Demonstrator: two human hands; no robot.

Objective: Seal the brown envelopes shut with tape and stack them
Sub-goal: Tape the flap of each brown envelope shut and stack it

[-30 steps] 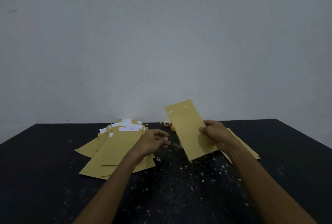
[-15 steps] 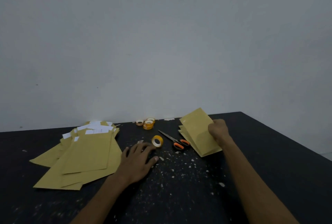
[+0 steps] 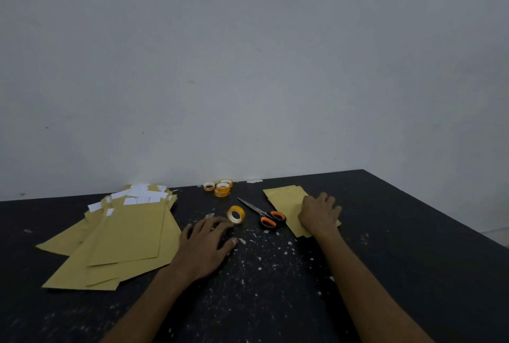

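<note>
On the left of the black table (image 3: pixel 399 246) lies a loose pile of brown envelopes (image 3: pixel 129 235) with white slips at their far ends. A smaller stack of brown envelopes (image 3: pixel 285 201) lies at the right. My right hand (image 3: pixel 319 214) lies on that stack's near right corner, its fingers curled over the top envelope's edge. My left hand (image 3: pixel 206 243) lies flat on the table with fingers spread and holds nothing. Its fingertips are just short of a yellow tape roll (image 3: pixel 236 214).
Orange-handled scissors (image 3: pixel 265 216) lie between the tape roll and the right stack. Three more tape rolls (image 3: pixel 221 188) sit by the wall. Small white paper scraps (image 3: pixel 261 257) litter the table between my arms. The table's right edge runs diagonally close to the right stack.
My right hand has carried the envelope from mid-air down onto the right stack. My left hand has dropped flat onto the table by the tape roll.
</note>
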